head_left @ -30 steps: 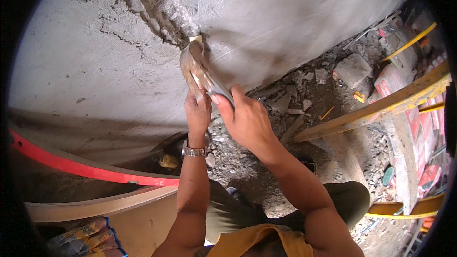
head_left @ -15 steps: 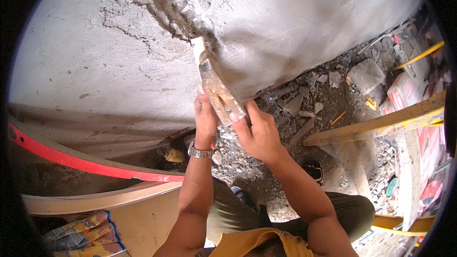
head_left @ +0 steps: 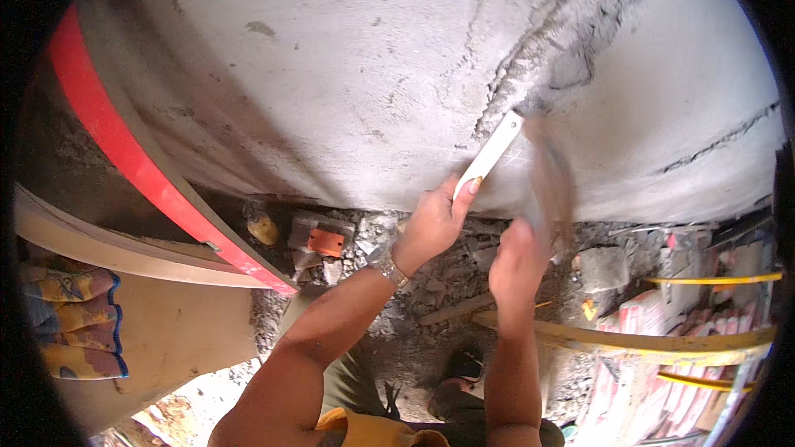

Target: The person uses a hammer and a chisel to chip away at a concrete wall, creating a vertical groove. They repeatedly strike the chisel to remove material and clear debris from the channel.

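At a rough chiselled groove [head_left: 556,41] in the grey plastered wall [head_left: 348,74], my left hand [head_left: 431,223], with a metal watch on its wrist, grips a white narrow strip [head_left: 489,149] that has a small hole at its upper end. That end touches the wall at the groove's lower part. Just right of it, my right hand [head_left: 517,257] is closed on a hammer-like tool [head_left: 551,186], motion-blurred and upright beside the strip.
A red spirit level [head_left: 132,141] and pale boards lie left, above a patterned cloth [head_left: 70,319]. Rubble [head_left: 368,232] with an orange block [head_left: 325,242] lines the wall's foot. At right are yellow-painted bars [head_left: 662,343], red-and-white sacks [head_left: 638,397] and a concrete chunk [head_left: 600,269].
The view has turned, so the wall's groove sits further right. The tool, earlier over the white strip, has moved to its right, exposing the strip. Both hands still grip.
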### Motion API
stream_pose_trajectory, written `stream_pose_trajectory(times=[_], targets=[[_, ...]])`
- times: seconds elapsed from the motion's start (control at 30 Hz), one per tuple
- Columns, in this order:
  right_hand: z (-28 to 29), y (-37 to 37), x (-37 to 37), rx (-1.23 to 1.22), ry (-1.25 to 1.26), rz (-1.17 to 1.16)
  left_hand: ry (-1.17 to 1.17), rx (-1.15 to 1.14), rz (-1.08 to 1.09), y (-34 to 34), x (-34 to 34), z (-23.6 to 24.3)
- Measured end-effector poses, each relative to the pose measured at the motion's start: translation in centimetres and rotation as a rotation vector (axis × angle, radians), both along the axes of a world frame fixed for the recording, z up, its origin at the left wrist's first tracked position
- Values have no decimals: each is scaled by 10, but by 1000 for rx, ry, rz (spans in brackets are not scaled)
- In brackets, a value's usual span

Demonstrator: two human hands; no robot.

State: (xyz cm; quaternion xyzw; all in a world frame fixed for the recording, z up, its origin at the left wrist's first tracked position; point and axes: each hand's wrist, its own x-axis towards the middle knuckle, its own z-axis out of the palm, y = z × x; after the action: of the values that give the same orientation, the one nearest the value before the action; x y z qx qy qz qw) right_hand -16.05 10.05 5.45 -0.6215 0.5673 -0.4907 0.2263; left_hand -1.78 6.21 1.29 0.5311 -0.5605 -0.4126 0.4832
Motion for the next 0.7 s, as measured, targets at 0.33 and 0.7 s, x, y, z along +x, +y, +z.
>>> stream_pose_trajectory(times=[0.33, 0.7], targets=[[-7, -16, -19, -236, 590, -76, -75, 39, 17, -1, 4, 16], [19, -13, 9, 217, 97, -28, -71, -7, 61, 11, 8, 20]])
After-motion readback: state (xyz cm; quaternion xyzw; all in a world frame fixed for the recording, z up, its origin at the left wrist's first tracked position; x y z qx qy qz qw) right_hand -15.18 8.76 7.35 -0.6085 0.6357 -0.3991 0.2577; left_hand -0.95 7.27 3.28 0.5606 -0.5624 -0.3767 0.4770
